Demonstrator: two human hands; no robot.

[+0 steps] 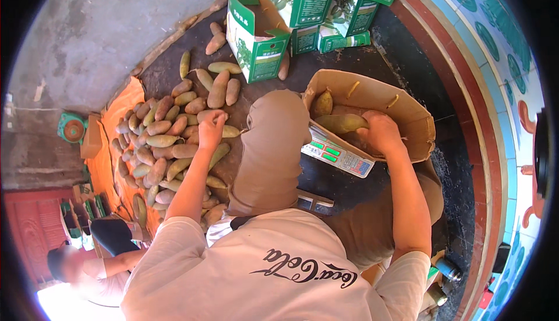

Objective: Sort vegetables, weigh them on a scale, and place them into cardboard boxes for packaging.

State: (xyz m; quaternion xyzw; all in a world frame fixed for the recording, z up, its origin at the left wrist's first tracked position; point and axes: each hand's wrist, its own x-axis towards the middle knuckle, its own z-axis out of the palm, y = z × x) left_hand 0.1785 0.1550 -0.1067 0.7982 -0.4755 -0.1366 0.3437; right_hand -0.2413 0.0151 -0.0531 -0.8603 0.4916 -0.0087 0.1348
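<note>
A bare grey wall (87, 41), stained and scuffed in patches, spans the far left, with a brownish strip along its foot. The floor (457, 196) is dark, nearly black, and flecked with pale specks toward the right. Along the right side runs a band of reddish-brown edging (478, 146), and beyond it a tiled wall (495, 35) in pale blue and white with teal oval shapes. A red panelled surface (38, 222) stands at the near left, and strong white light (73, 306) glares in the near left corner.

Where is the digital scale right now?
In the head view, just right of centre, the digital scale shows along the near edge of the open cardboard box, beside the person's left leg.
</note>
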